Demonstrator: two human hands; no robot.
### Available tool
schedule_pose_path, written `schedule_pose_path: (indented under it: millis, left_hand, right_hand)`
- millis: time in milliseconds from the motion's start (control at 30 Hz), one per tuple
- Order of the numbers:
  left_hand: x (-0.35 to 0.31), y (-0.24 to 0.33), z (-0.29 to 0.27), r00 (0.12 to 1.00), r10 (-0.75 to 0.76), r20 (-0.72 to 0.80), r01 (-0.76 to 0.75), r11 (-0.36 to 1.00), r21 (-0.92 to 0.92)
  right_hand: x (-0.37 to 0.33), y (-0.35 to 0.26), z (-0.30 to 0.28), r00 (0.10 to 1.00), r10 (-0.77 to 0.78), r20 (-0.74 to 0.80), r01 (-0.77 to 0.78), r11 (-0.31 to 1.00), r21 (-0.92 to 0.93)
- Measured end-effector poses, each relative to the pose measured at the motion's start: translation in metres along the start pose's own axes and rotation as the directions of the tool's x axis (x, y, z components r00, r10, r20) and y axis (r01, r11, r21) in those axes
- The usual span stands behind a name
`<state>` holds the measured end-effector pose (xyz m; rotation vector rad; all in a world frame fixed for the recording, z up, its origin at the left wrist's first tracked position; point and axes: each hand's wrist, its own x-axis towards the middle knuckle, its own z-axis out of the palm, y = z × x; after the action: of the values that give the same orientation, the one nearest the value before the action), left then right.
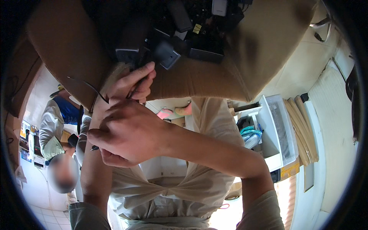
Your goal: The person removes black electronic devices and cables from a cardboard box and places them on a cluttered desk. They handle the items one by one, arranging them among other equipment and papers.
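Observation:
My left hand (132, 82) is closed on a thin black cable (134, 91) at the near lip of a cardboard box. My right arm crosses over my left forearm, and my right hand (132, 132) is curled just below the left one. A small dark plug-like tip (95, 148) sticks out under its fingers, so it appears to grip the same cable. One curved length of cable (90, 85) arcs out to the left. Right beside my left fingertips are a dark power adapter (168, 57) and another black block (128, 53); whether the cable joins either is hidden.
The open cardboard box (268, 57) holds several black adapters in shadow and a grey-white one (219, 7). Below right stands a white drawer unit (270, 130) with bundled cables (251, 136), beside flattened cardboard (303, 130). Another person (53, 126) is at the left.

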<state>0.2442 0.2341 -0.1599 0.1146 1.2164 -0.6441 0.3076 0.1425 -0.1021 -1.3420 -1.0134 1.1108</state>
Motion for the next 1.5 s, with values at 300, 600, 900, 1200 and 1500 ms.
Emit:
schedule_pose_path:
  millis: [300, 600, 900, 1200, 1500]
  left_hand:
    - [-0.019, 0.019, -0.021, 0.967, 0.25, 0.042, -0.251, 0.967, 0.034]
    - [-0.019, 0.022, -0.032, 0.976, 0.214, -0.044, -0.209, 0.974, 0.09]
    - [-0.009, 0.02, -0.026, 0.974, 0.216, -0.066, -0.205, 0.969, 0.139]
    - [-0.01, 0.018, -0.022, 0.974, 0.221, -0.041, -0.214, 0.969, 0.122]
    - [-0.007, 0.004, -0.023, 0.956, 0.283, -0.079, -0.268, 0.95, 0.16]
  right_hand:
    - [0.041, 0.131, -0.125, 0.531, 0.364, -0.765, -0.617, 0.785, -0.055]
    - [-0.01, 0.272, -0.117, 0.574, 0.699, -0.426, -0.817, 0.456, -0.353]
    - [-0.066, 0.164, -0.162, 0.492, 0.869, -0.058, -0.669, 0.419, 0.614]
    - [-0.052, 0.202, -0.218, 0.223, 0.953, -0.206, -0.663, -0.007, -0.749]
    - [-0.085, 0.207, -0.171, 0.558, 0.823, -0.106, 0.058, -0.166, -0.984]
